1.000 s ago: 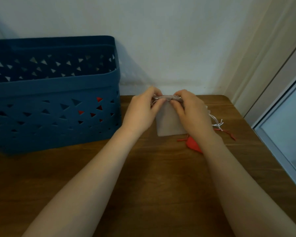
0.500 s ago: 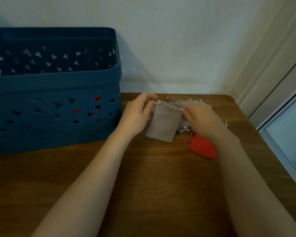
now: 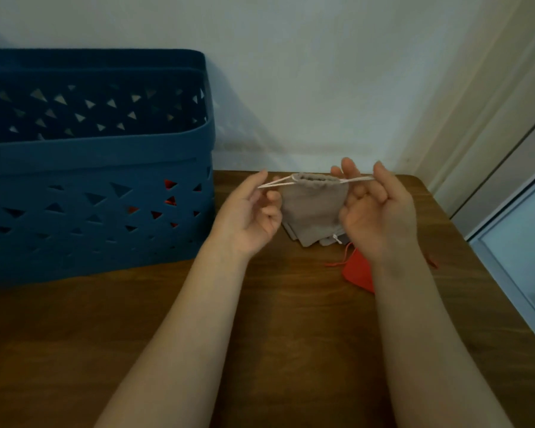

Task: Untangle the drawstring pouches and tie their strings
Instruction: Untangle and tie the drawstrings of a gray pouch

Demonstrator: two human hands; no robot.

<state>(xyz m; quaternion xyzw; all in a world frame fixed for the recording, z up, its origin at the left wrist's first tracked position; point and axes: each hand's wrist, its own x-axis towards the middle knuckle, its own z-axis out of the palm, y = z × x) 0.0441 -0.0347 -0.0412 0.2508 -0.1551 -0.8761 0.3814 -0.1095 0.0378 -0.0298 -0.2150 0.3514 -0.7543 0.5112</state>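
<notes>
A grey drawstring pouch [image 3: 312, 205] hangs in the air between my hands, its mouth gathered at the top. My left hand [image 3: 250, 217] pinches the white string [image 3: 275, 182] that runs out of the pouch's left side. My right hand [image 3: 377, 211] holds the string on the right side [image 3: 357, 179], which stretches taut across its raised fingers. Under the hanging pouch lie more grey pouches [image 3: 325, 240] on the wooden table [image 3: 291, 335]. A red pouch [image 3: 357, 270] with a red string lies by my right wrist, partly hidden by the forearm.
A tall dark-blue plastic basket [image 3: 96, 168] with triangular holes stands at the left, and red items show through its holes. The wall runs along the table's back edge. A pale frame borders the table's right side.
Both hands lifted the grey pouch off the pile and moved apart, pulling its strings outward to either side. The pouch's mouth has drawn together.
</notes>
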